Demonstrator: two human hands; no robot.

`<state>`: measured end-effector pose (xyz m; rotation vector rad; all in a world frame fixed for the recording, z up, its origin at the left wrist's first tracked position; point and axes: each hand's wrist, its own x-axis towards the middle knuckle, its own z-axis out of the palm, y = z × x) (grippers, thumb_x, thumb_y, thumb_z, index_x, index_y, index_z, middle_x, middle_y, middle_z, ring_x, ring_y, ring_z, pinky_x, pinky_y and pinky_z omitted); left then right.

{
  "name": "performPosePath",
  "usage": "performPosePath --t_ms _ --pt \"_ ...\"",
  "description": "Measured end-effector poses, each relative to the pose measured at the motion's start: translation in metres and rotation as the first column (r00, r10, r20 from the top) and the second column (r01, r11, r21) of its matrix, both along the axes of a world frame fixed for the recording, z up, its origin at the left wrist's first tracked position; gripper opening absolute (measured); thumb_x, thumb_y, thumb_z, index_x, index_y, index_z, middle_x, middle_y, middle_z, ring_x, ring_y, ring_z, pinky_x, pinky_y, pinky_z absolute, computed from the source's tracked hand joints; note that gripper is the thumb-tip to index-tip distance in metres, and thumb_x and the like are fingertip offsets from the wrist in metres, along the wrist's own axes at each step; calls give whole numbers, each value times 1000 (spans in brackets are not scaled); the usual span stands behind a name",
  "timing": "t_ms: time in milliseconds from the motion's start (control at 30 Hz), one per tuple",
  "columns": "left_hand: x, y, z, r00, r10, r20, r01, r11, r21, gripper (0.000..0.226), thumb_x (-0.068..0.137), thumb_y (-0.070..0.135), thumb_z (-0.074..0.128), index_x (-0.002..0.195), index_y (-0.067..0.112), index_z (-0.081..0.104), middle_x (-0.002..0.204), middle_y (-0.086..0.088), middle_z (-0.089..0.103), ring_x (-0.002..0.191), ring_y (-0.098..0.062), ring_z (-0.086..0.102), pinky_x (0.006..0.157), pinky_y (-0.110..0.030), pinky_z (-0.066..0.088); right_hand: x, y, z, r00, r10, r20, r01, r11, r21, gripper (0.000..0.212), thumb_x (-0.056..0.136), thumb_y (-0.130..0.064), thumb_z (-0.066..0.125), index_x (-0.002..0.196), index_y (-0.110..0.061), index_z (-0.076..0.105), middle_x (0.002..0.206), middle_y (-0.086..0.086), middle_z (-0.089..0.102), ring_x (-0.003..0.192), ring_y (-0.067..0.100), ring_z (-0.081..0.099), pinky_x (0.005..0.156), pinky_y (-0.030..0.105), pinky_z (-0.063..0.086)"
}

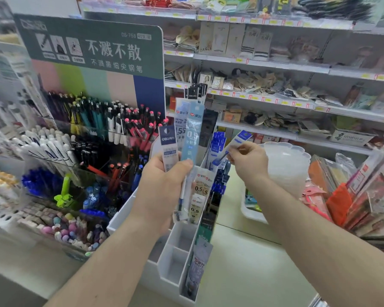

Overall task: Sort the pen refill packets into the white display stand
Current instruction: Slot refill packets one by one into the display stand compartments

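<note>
the left hand (164, 180) grips a fanned bunch of long clear plastic refill packets (187, 131), labels readable for sorting, above the white plastic compartmented display stand (175, 258). the right hand (247, 161) pinches one blue-topped slim packet (236, 141) between thumb and fingertips, probably bound for a matching slot.

Shop interior, stationery section. Rear wall: white tiered shelving (275, 63) with yellow price tags along the edges, stocked with socks, hair accessories and small packaged goods, blurred. Left: tiered pen display (75, 140) with clear compartments of pens in many colours, backed by a green header board (93, 47) bearing Chinese lettering. Below: pale counter surface (242, 273). Right: translucent scalloped tub (286, 160) and stacked packaged goods (364, 196). Lighting even and bright.
</note>
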<state>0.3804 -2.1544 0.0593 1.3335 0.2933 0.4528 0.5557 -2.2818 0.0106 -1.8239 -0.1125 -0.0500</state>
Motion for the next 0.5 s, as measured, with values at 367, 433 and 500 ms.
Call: performPosePath --t_ms 367,433,500 --pt "-8 0 -1 999 40 -12 -41 999 -31 17 94 0 55 82 12 59 56 3 59 48 -8 57 45 -21 47 17 20 -20 994 11 107 5 989 -148 22 95 -30 62 84 -12 69 82 2 70 82 24 67 73 40 56" --pt "-6 -1 -4 998 54 -20 -54 998 -16 15 93 3 59 81 13 59 61 -2 58 52 -13 56 48 -26 48 17 21 -23 993 40 114 -18 982 -188 22 95 -28 62 85 -11 70 82 3 70 81 23 65 66 32 51" --pt "-5 -4 -5 999 50 -22 -49 999 21 12 90 8 64 81 13 60 66 -5 57 58 -15 55 54 -28 49 20 25 -30 992 126 25 -112 942 -317 19 94 -27 66 84 -11 71 86 6 71 79 21 63 62 27 47"
